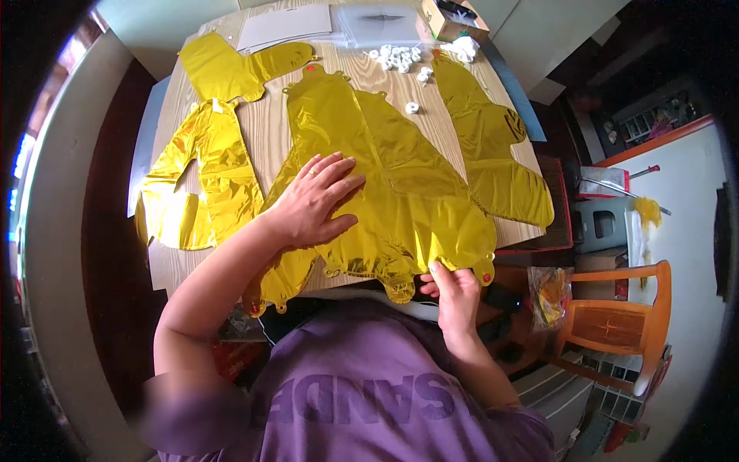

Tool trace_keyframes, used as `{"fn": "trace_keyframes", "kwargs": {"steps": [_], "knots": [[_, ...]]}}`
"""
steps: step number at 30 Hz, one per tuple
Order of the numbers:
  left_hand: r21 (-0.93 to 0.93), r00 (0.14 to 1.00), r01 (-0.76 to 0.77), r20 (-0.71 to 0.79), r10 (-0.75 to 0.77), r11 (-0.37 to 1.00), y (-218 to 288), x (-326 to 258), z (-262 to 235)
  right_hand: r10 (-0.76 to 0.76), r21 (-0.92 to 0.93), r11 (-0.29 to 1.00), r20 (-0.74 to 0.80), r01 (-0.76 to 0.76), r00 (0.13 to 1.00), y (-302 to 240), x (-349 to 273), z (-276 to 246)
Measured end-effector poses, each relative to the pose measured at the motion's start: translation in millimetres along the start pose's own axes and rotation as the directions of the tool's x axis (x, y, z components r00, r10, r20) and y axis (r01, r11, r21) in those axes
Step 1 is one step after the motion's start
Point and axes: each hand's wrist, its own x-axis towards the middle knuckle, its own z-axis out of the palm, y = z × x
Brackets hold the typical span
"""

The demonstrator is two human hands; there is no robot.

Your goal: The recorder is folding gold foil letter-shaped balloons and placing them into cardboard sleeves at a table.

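A large gold foil balloon (385, 165), flat and uninflated, spreads over the middle of the wooden table, its lower edge reaching the near side. My left hand (315, 199) lies flat on its left part, fingers stretched out. At the near right edge of the foil, my right hand (456, 296) pinches the rim between thumb and fingers. Small tabs run along the foil's outline, with red dots at a few of them. More flat gold foil pieces lie around it: one at the left (219, 173), one at the far left (231, 65) and one at the right (489, 146).
White tape rolls (396, 58) cluster at the back, and a single roll (412, 108) sits nearer. Behind them stand a wooden box (456, 21), white sheets (285, 25) and clear plastic (381, 27). A wooden chair (616, 327) is at the right, beside a plastic bag (550, 296).
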Motion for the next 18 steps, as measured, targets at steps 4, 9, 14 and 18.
{"fn": "trace_keyframes", "kwargs": {"steps": [4,9,14,18], "knots": [[0.043,0.999,-0.041,0.022,0.040,0.998,1.1,1.7,-0.7,-0.189,0.006,0.982,-0.024,0.189,0.982,-5.4,1.4,9.6],[0.046,0.998,-0.051,0.033,0.050,0.998,0.3,1.4,-0.4,-0.314,-0.322,0.896,0.025,0.305,0.949,-19.0,2.8,21.2],[0.060,0.999,-0.040,0.033,0.038,0.997,0.4,-0.6,0.6,-0.753,-0.593,0.243,0.383,0.767,0.535,-33.3,0.0,48.1],[0.119,0.994,-0.079,0.081,0.069,0.990,-6.3,-0.7,1.3,-0.638,-0.489,0.095,0.638,0.867,0.431,-22.4,-5.5,60.2]]}}
